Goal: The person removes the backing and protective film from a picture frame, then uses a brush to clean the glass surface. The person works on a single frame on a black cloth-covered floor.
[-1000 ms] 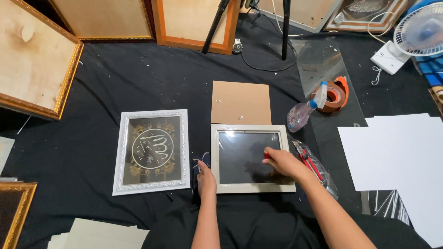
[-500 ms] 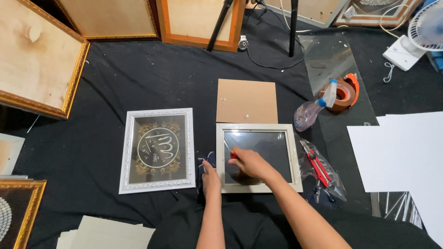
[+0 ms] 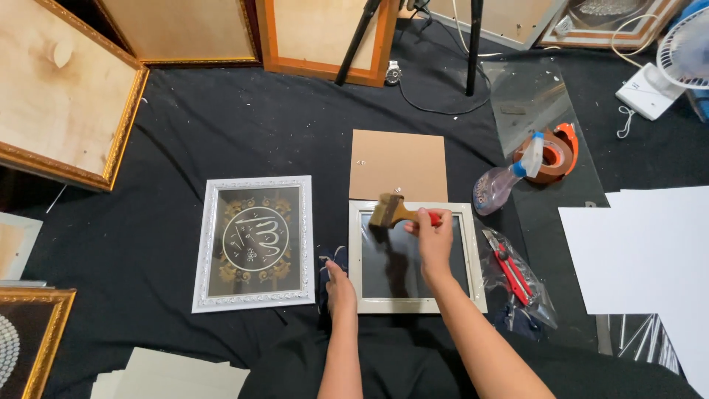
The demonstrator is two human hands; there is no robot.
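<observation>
Here the right hand (image 3: 432,236) is clenched around the red handle of a flat paintbrush (image 3: 395,213), its bristles at the upper left corner of a white picture frame (image 3: 416,257) that lies flat on the black cloth (image 3: 221,133), glass side up. The left hand (image 3: 340,284) rests on the cloth at the frame's lower left corner; whether its fingers grip anything cannot be told.

Just above the frame lies a brown backing board (image 3: 399,164), touching its top edge. To the left, near but apart, sits a finished white framed calligraphy piece (image 3: 255,242). To the right, just beside the frame, a red utility knife (image 3: 509,267) lies on a clear plastic bag. Further up right, a spray bottle (image 3: 506,179) lies on its side against a tape dispenser (image 3: 552,154). White sheets (image 3: 642,251) cover the right edge. Large gold and wooden frames (image 3: 59,96) lean at the top left, and tripod legs (image 3: 473,44) stand at the top.
</observation>
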